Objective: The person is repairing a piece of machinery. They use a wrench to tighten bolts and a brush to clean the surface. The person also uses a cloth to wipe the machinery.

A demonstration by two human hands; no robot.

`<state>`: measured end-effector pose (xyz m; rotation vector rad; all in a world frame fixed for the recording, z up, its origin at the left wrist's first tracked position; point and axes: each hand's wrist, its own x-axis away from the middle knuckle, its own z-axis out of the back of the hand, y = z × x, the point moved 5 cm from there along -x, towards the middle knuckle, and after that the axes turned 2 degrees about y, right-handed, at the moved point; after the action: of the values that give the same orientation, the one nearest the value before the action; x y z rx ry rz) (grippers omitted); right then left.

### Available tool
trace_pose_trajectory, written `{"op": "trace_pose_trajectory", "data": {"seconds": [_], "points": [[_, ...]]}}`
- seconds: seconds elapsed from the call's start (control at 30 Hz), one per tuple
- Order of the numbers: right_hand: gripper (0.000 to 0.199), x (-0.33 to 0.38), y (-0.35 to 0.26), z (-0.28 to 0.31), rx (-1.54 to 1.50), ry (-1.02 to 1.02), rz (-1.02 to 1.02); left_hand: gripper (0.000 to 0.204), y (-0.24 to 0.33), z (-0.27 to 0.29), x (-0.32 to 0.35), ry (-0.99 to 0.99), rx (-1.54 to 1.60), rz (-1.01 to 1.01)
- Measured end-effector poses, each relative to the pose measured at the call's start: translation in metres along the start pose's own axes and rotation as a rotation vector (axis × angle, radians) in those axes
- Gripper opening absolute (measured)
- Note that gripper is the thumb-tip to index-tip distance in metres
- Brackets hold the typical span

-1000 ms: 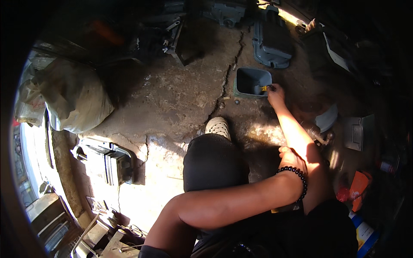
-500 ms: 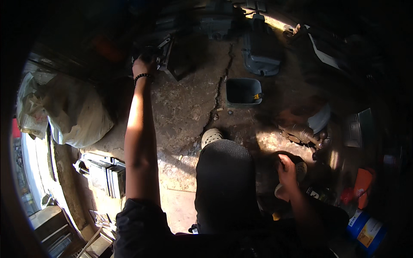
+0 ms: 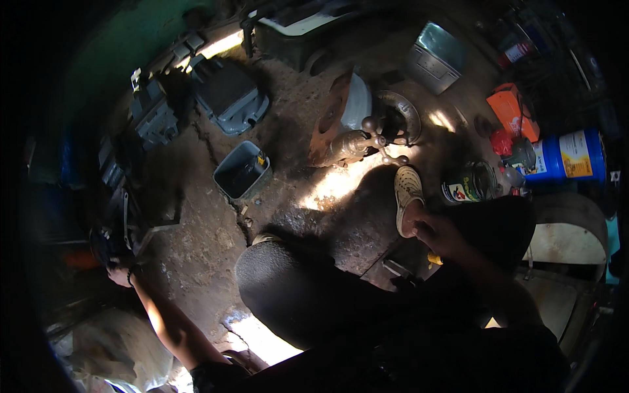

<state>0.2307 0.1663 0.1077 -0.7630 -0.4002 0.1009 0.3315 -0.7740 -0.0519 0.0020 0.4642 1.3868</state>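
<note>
My left arm stretches out to the far left. There my left hand (image 3: 120,274) is closed on a dark object (image 3: 105,245), mostly lost in shadow, beside a metal frame (image 3: 157,227). My right hand (image 3: 438,234) rests low on the right by my ankle, its fingers curled together just below a cream perforated clog (image 3: 407,190). Whether anything sits in those fingers is hidden by shadow. In front of my knees a grey tub (image 3: 223,180) stands on the floor with a small yellow-and-black item inside.
Ahead are grey machine casings (image 3: 229,98) and a rusty metal piece with a ball-ended handle (image 3: 377,139). To the right stand a labelled tin (image 3: 481,181), an orange box (image 3: 514,111), a blue bucket (image 3: 590,154) and a silver metal box (image 3: 436,59). A plastic bag (image 3: 124,347) lies lower left.
My view has swung right, so the tub and casings now appear farther left. My left hand stays at the dark object; my right hand remains low, close to the clog.
</note>
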Motion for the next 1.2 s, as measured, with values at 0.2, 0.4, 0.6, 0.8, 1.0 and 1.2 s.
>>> {"op": "trace_pose_trajectory", "data": {"seconds": [0.2,0.4,0.6,0.8,1.0,1.2], "points": [[0.034,0.003,-0.046,0.057,-0.208,-0.036,0.087,0.054,0.169,0.18,0.075,0.047,0.757,-0.444],[0.054,0.022,-0.116,0.171,-0.393,0.273,0.519,0.033,0.368,0.423,0.355,-0.359,1.265,-0.993],[0.026,0.04,-0.097,0.263,-0.895,0.35,0.462,0.047,0.431,0.522,0.661,-1.102,1.66,-1.129],[0.052,0.01,-0.008,0.323,-0.3,0.251,0.341,0.034,0.445,0.508,0.833,-0.281,1.661,-1.585],[0.044,-0.084,0.111,0.26,-0.138,0.367,0.342,0.05,0.415,0.325,0.904,-2.162,1.283,-0.003],[0.039,-0.162,0.171,0.121,-0.461,0.087,0.188,0.05,0.396,0.237,0.86,-1.831,1.212,-0.049]]}}
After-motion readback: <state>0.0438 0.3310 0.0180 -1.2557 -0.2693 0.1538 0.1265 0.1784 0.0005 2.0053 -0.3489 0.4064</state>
